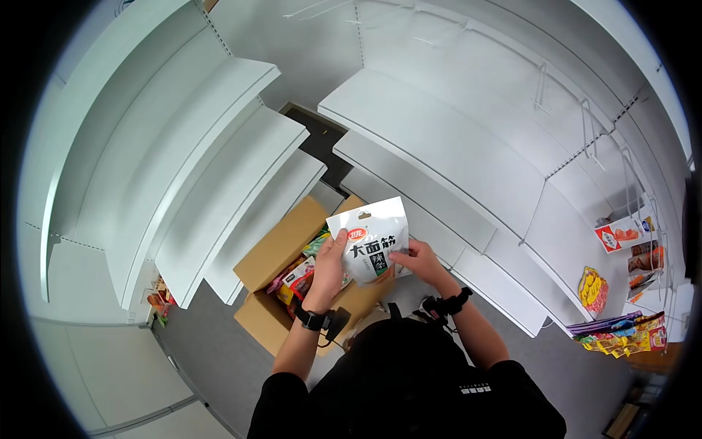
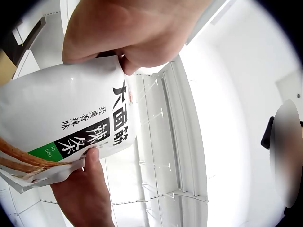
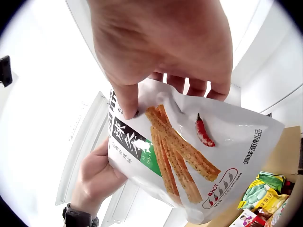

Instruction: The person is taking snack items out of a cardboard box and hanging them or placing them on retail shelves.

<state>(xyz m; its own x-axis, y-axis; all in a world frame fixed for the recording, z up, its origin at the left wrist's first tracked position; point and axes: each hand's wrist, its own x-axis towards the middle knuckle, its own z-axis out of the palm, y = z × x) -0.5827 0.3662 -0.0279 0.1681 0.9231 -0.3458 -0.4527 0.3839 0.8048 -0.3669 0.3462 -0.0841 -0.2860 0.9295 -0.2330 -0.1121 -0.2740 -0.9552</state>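
- While seen from above in the head view, the white snack bag (image 1: 369,240) is held over an open cardboard box (image 1: 281,252), left hand (image 1: 329,265) grasping its left edge, right hand (image 1: 415,260) pinching the right (fingers partly hidden).
- Left wrist view: thumb and fingers clamp the bag's top; its left part is cut off.
- Right wrist view: thumb in front, fingers behind the bag; packets (image 3: 259,195) below are blurred.

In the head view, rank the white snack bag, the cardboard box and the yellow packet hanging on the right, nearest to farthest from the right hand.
1. The white snack bag: pinched at its right edge by the right hand.
2. The cardboard box: just below and to the left of the hands.
3. The yellow packet: hanging on the rack, far off to the right.
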